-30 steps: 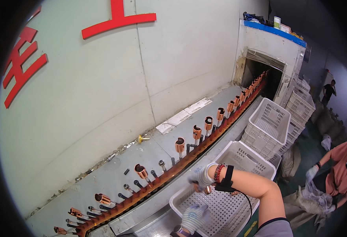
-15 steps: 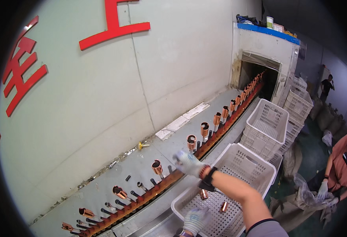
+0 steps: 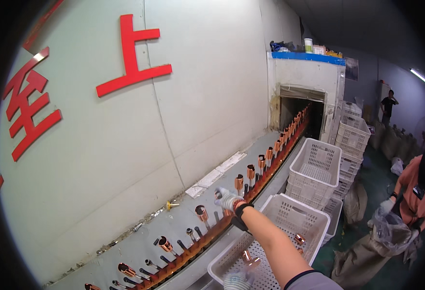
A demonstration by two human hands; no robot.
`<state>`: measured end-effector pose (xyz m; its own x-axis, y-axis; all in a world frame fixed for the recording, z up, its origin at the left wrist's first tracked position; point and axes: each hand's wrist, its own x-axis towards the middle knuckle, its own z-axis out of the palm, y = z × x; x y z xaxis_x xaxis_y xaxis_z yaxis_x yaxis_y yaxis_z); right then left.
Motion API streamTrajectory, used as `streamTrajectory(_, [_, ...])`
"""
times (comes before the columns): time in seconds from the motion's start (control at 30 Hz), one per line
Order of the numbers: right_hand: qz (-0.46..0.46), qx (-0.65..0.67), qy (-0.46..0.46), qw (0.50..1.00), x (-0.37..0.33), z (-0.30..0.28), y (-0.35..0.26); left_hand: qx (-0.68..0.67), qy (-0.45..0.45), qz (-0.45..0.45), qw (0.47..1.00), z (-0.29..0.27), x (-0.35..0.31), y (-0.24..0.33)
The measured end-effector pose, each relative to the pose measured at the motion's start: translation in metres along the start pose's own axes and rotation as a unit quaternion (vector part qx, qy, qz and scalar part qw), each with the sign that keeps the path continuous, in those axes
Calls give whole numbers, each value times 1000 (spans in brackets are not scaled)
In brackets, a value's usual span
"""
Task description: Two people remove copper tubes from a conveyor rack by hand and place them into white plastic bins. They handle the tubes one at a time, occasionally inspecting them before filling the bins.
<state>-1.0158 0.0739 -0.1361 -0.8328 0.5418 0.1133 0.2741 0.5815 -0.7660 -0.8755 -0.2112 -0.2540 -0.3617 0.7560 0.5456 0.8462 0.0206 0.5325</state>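
My right hand (image 3: 228, 199), in a white knit glove with a wristband, reaches over the row of upright spindles with its fingers curled. Whatever it holds is mostly hidden by the glove. A bit of copper shows just below it. A slotted copper cup (image 3: 201, 212) stands on a spindle to its left, another copper cup (image 3: 239, 183) to its right. My left hand (image 3: 238, 280), also gloved, is blurred at the near end of a white perforated crate (image 3: 318, 223). Blurred copper pieces (image 3: 251, 260) lie just above its fingers; a copper cup (image 3: 299, 239) rests farther inside.
A rusty conveyor rail (image 3: 183, 261) carries spindles and cups into a tunnel opening (image 3: 314, 116). Stacked white crates (image 3: 318, 159) stand at right. A co-worker in an orange top (image 3: 422, 193) handles a plastic-lined sack (image 3: 367, 258). Another person (image 3: 388, 106) stands far off.
The view has tilted up and turned slightly right. My right hand remains over the rail, its fingers now curled. My left hand sits lower in view, and the copper pieces near it appear in different places.
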Motion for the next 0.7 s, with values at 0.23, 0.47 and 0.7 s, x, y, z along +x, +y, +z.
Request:
streamTrajectory(0.23, [-172,-139,-122,968,-151,-24,-30,-122,38,-9,992,-41,-39,55])
streamTrajectory(0.47, [-1,-275,-397,876,-201,-95,31,-406,-56,-516,752,-89,-226,58])
streamTrajectory(0.7, [-59,-128,-9,990,-127,-110,50,-285,-103,-584,753,-46,-268,146])
